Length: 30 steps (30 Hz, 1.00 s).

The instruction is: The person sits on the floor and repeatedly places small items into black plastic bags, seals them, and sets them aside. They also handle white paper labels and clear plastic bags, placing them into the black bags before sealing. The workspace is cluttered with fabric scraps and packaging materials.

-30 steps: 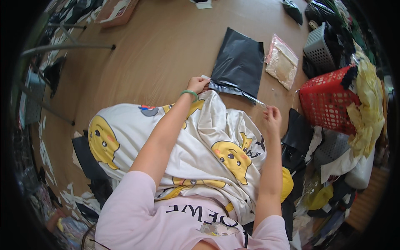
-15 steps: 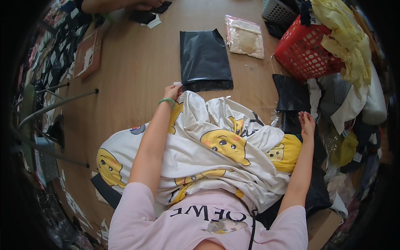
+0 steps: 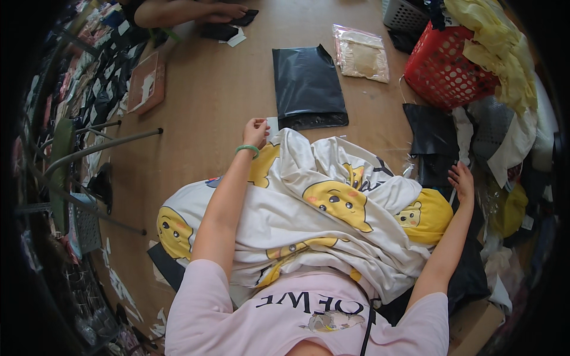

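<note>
My left hand (image 3: pixel 256 133), a green bangle at its wrist, is closed in a pinch with its fingertips at a small white slip (image 3: pixel 272 126). Just beyond the slip a black plastic mailing bag (image 3: pixel 310 83) lies flat on the wooden floor, its flap end toward me. White cloth (image 3: pixel 285 207) printed with yellow cartoon faces covers my legs below both hands. On the right, my right hand (image 3: pixel 461 183) is open, fingers loosely bent and apart. It is nearest to a stack of black bags (image 3: pixel 433 133), and I see nothing held in it.
A clear packet of beige fabric (image 3: pixel 362 54) lies beyond the mailing bag. At the right stand a red perforated basket (image 3: pixel 445 71) and yellow cloth (image 3: pixel 504 53). Left are a metal-legged chair (image 3: pixel 107 148) and a pink tray (image 3: pixel 146 83). Another person's limb (image 3: pixel 184 13) shows far left.
The whole view has shifted, so everything sits farther right. My left hand has drawn slightly left from the mailing bag, and more of the white slip shows. The right hand's fingers have spread.
</note>
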### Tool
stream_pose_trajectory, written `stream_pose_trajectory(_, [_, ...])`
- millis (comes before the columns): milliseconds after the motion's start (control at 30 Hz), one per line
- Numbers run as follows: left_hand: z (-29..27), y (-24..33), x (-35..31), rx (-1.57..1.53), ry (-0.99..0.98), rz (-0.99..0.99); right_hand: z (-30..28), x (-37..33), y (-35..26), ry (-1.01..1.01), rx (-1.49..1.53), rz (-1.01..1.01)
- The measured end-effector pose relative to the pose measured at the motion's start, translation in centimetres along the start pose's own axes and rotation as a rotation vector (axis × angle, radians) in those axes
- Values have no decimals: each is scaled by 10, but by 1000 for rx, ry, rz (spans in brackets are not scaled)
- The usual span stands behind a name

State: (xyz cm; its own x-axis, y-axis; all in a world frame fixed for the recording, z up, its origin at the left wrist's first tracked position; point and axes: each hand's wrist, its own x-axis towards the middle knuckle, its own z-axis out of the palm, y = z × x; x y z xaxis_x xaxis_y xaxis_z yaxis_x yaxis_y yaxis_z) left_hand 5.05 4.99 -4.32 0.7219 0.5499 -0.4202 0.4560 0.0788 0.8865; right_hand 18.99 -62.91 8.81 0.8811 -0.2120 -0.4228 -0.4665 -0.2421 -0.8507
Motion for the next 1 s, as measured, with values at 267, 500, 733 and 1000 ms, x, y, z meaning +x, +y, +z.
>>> stream_pose_trajectory(267, [-2, 5, 7, 93, -42, 192, 15, 18, -32, 93, -1191, -213])
stream_pose_trajectory(500, [0, 13, 3, 427, -17, 448, 102, -8, -64, 183, -1563, -516])
stream_pose_trajectory(733, [11, 55, -15, 1114, -39, 927, 269, 1, -53, -328, -1165, -1197])
stream_pose_trajectory(1000, [21, 54, -8, 1646, -237, 1124, 379, 35, -38, -432, -1426, -1752])
